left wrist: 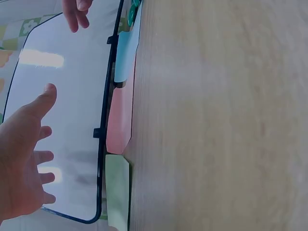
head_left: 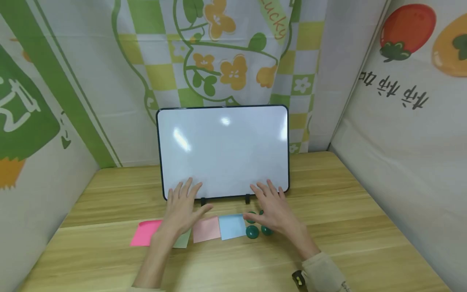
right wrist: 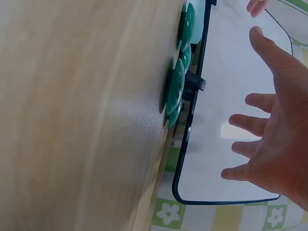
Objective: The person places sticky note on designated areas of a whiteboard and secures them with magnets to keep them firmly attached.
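A whiteboard (head_left: 223, 150) with a black frame stands upright at the back of the table on small black feet. My left hand (head_left: 181, 211), fingers spread, hovers over a green sticky note (head_left: 181, 240), with a hot pink sticky note (head_left: 140, 235) to its left. To its right lie a light pink sticky note (head_left: 206, 229) and a blue sticky note (head_left: 232, 226). My right hand (head_left: 273, 209), also spread and holding nothing, is above several round green magnets (head_left: 252, 232), partly hiding them. In the left wrist view the left hand (left wrist: 24, 163) appears against the whiteboard (left wrist: 67, 110).
The wooden table (head_left: 350, 227) runs to printed curtains (head_left: 160, 52) behind and cloth walls (head_left: 405, 134) at the sides. A dark strap (head_left: 299, 279) shows by the right sleeve (head_left: 322, 271).
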{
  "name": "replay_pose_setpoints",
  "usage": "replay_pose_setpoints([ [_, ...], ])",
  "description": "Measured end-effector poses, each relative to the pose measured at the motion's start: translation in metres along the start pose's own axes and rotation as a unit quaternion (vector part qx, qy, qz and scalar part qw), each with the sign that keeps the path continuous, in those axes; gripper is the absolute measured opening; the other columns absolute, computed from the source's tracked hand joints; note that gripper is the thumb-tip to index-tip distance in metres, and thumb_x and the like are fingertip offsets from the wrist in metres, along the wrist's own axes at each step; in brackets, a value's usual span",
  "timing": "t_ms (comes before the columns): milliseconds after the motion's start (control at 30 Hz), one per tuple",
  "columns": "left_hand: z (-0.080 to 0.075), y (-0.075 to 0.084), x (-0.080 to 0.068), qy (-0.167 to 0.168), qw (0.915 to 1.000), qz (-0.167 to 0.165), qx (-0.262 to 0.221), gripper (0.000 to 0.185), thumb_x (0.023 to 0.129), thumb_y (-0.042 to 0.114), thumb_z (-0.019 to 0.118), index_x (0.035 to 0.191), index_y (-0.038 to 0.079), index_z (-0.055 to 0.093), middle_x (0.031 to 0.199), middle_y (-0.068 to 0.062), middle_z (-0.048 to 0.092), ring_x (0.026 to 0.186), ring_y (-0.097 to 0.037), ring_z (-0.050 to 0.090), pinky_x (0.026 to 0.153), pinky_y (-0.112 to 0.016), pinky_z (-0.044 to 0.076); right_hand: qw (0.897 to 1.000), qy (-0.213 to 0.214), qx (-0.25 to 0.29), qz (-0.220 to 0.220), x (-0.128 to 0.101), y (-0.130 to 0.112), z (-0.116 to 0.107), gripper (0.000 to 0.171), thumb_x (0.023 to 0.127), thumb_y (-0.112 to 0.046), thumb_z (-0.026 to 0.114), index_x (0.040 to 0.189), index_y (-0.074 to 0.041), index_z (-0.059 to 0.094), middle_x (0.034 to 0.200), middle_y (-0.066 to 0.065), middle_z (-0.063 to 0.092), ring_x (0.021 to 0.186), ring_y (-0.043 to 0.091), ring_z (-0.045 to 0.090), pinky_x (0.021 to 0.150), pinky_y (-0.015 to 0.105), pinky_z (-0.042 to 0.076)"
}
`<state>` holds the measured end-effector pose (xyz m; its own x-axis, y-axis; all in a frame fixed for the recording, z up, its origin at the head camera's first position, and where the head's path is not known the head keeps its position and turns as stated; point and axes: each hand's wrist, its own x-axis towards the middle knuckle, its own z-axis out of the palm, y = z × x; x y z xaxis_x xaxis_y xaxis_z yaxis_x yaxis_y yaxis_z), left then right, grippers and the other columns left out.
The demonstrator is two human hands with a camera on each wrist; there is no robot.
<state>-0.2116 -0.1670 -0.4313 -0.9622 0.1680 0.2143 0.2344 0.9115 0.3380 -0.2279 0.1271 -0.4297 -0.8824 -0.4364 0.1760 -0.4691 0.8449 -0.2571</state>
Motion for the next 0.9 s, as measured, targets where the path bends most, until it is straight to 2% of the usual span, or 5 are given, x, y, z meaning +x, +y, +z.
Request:
replay_pose_setpoints([
  [200,-0.004,-0.009,-0.002,-0.010,0.9998,-0.010,-0.013,0.083,0.092,0.069,0.048,0.154,0.015,0.033,0.164,-0.019,0.020,0.149,-0.048,0.015,0.119,-0.068,0.004,1.000,-0.004,-0.005,-0.003,-0.001,-0.002,0.000,0.085,0.086,-0.062,0.066,0.151,-0.014,0.041,0.153,0.013,0.043,0.149,0.042,0.023,0.115,0.069,0.020],
  [433,-0.010,-0.020,-0.007,-0.002,0.9998,-0.020,-0.010,0.072,0.095,0.054,0.056,0.150,0.010,0.040,0.160,-0.021,0.028,0.145,-0.050,0.022,0.116,-0.070,0.011,1.000,-0.002,-0.014,-0.018,-0.001,-0.004,0.000,0.078,0.086,-0.059,0.068,0.146,-0.014,0.048,0.143,0.011,0.053,0.146,0.042,0.032,0.113,0.069,0.024],
  [767,-0.019,-0.035,-0.015,0.004,0.9996,-0.028,0.000,0.067,0.097,0.052,0.055,0.148,0.009,0.043,0.157,-0.022,0.033,0.143,-0.050,0.028,0.116,-0.068,0.016,1.000,-0.016,-0.019,-0.019,0.000,-0.008,0.001,0.072,0.085,-0.055,0.071,0.142,-0.015,0.053,0.138,0.011,0.058,0.141,0.042,0.039,0.112,0.069,0.028],
  [900,-0.023,-0.040,-0.020,0.004,0.9994,-0.032,-0.010,0.065,0.098,0.049,0.056,0.147,0.007,0.044,0.157,-0.023,0.033,0.141,-0.051,0.029,0.115,-0.068,0.016,0.999,-0.023,-0.016,-0.015,-0.001,-0.010,0.001,0.070,0.085,-0.054,0.072,0.140,-0.015,0.055,0.139,0.011,0.058,0.141,0.041,0.040,0.112,0.068,0.028],
])
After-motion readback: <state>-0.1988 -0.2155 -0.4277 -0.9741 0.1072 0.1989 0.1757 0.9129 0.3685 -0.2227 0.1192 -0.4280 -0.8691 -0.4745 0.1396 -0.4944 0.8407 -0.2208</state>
